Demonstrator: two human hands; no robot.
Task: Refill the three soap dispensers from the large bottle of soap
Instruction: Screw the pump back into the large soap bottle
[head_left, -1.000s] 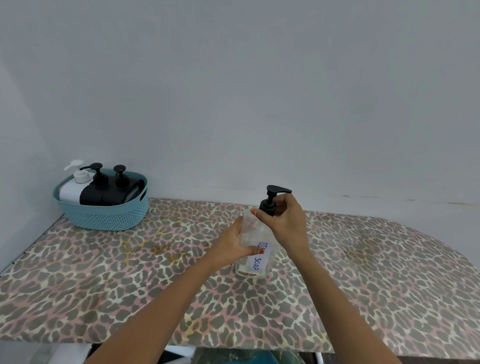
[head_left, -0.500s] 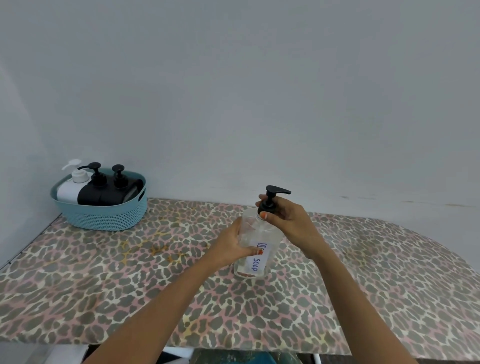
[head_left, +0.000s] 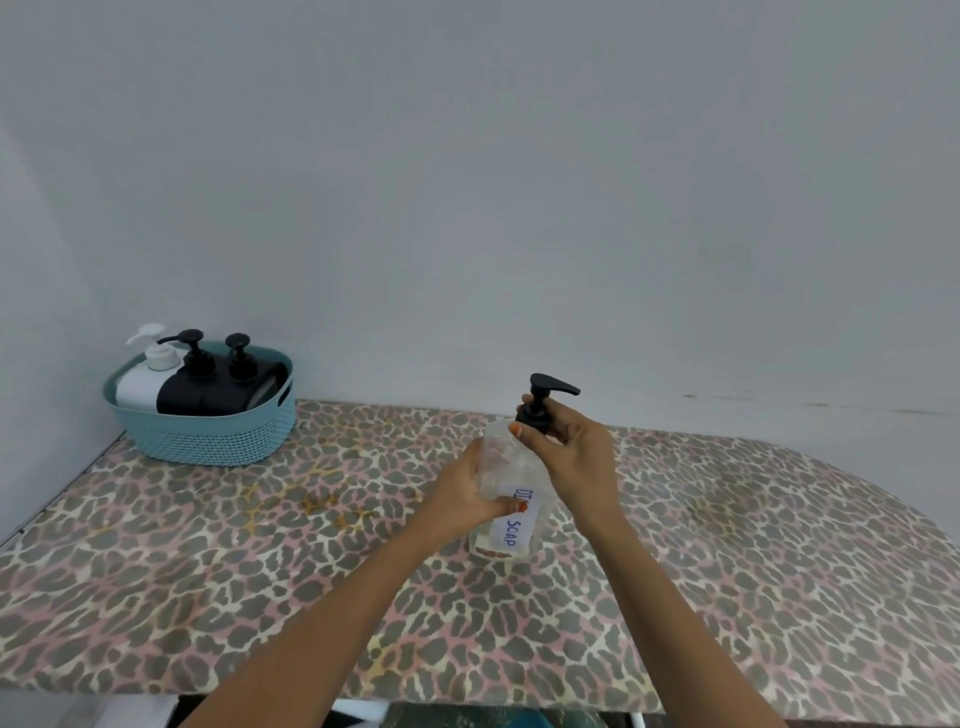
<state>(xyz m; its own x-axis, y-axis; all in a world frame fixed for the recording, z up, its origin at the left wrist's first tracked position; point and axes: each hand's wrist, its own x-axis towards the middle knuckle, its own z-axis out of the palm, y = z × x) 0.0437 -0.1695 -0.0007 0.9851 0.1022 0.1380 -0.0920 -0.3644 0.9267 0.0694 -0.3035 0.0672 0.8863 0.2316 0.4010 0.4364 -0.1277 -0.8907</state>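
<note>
Both forearms are seen reaching in from the near edge over the leopard-print table (head_left: 208, 571). A clear dispenser (head_left: 506, 470) is stood on the table near its middle, roughly upright, with a white label (head_left: 515, 527) reading "SOAP" turned to the viewer. The left hand (head_left: 465, 496) is closed round the dispenser body; its grip is narrow and full, with the thumb laid across the label. The right hand (head_left: 576, 457) is set higher, and its grip is pinched on the collar of the black pump (head_left: 543, 402) at the neck, the spout pointing right. Further back, at the far left corner against the wall, a teal basket (head_left: 208, 439) is placed. One white bottle (head_left: 137, 387) and two black bottles (head_left: 195, 387) are held in it, well apart from the hands.
</note>
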